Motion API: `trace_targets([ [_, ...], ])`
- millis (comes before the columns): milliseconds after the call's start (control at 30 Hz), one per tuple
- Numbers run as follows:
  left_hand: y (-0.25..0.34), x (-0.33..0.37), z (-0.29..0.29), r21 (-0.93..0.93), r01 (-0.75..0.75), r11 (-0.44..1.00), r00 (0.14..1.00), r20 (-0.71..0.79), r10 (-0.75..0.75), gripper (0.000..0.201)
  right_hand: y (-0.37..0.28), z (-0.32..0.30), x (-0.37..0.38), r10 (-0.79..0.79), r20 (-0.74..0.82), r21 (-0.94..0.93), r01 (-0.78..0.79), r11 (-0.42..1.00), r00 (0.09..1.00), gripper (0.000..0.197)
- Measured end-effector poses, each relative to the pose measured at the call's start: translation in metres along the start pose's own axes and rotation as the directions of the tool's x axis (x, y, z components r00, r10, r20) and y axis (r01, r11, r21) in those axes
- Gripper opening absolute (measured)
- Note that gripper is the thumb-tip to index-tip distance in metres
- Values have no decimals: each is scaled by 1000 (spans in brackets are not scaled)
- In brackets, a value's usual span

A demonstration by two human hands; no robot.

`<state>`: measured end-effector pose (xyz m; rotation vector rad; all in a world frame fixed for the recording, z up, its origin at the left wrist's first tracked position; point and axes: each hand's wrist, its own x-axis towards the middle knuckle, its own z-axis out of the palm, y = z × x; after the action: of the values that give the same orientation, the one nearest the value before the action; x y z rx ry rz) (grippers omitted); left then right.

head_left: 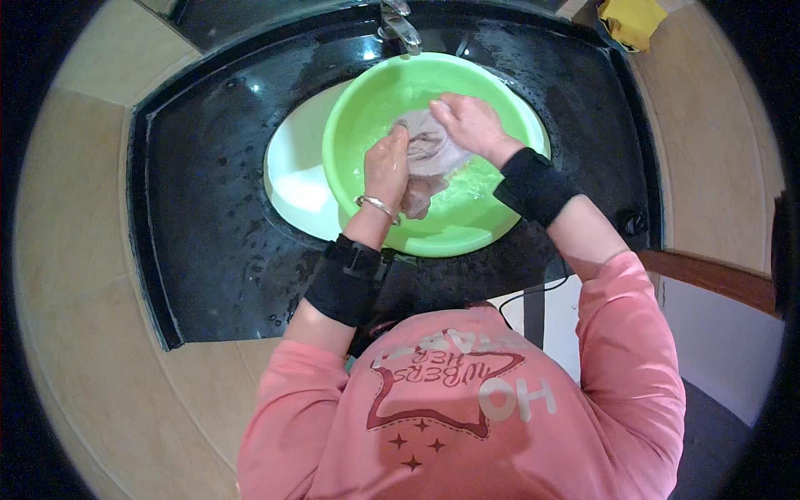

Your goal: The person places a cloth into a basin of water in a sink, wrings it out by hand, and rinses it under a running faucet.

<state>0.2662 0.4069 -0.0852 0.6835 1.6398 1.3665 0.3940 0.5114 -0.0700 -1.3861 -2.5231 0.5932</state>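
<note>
A wet, pale pinkish-grey cloth [433, 148] is stretched between my two hands over a light green plastic basin [336, 142]. My left hand [387, 169] is closed on the cloth's left side, thumb on top. On the right, my right hand [471, 123] grips the upper right part of it with curled fingers. A darker, bunched end of the cloth hangs below my left hand toward the water [454, 204] in the basin. What kind of cloth or garment it is, I cannot make out.
Under the basin lies a white oval sink [293, 179], set in a wet black countertop [208, 192]. A metal faucet [402, 32] stands at the basin's far edge. Something yellow and crumpled [631, 22] sits at the far right. Tiled walls [92, 192] border the counter.
</note>
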Motion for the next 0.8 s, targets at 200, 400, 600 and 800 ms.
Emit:
trace_targets([
  [200,-1,22,-31,636,-144,758,951,302,-73,42,10,-35,3,2,38,137,-7,991,999,27],
  [400,-5,28,-20,900,-335,280,915,240,324,47,-16,-55,-21,-147,202,228,99,969,968,41],
  [600,-3,41,-27,548,-782,298,623,696,356,48,-10,-68,-26,-291,215,455,168,875,932,32],
  [800,23,47,-42,448,-703,553,634,747,201,45,29,-60,-31,-203,381,230,120,966,902,31],
])
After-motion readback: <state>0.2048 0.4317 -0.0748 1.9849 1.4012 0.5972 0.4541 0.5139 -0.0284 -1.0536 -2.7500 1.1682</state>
